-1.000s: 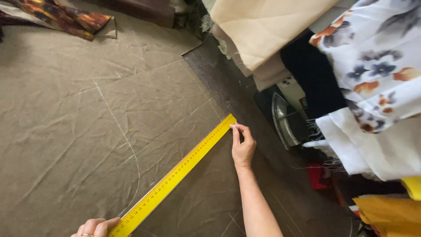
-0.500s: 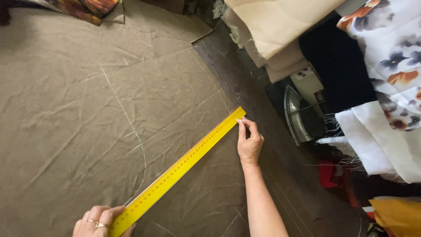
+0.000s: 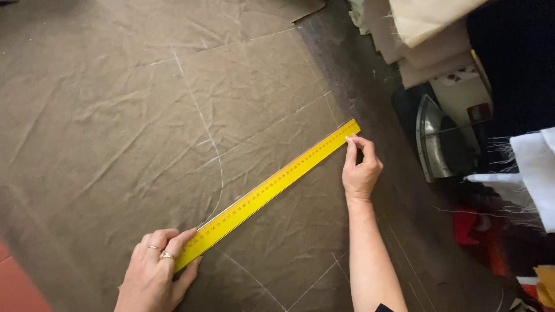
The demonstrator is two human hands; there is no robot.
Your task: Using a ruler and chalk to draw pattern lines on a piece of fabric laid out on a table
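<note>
Head view. A long yellow ruler (image 3: 267,194) is lying flat on a spread of olive-brown fabric (image 3: 115,115), its long axis running on a diagonal from the near left to the far right. White chalk lines (image 3: 205,130) are crossing the cloth: one curved line is sweeping down toward the ruler's near half, and straighter lines are running alongside and beyond it.

The left hand (image 3: 155,276) is pressing down on the near-left end of the ruler, fingers (image 3: 173,242) spread flat over the end and rings showing on two of them; this is a flat hold-down, not a closed grasp. The right hand (image 3: 359,170) is sitting at the far-right end, its fingertips (image 3: 350,140) pinched narrow and touching the ruler's near edge just short of the corner. Whether a piece of chalk is sitting in that pinch cannot be told at this size.

The ruler is thus spanning the gap between the two hands, with each hand anchoring one end; the right hand is the one nearer the fabric's right edge.

To the right of the cloth, a clothes iron (image 3: 435,138) is resting on a dark surface. Folded cream fabric (image 3: 428,34) is stacked at the far right, and a white frayed cloth (image 3: 535,167) is hanging at the right edge.
</note>
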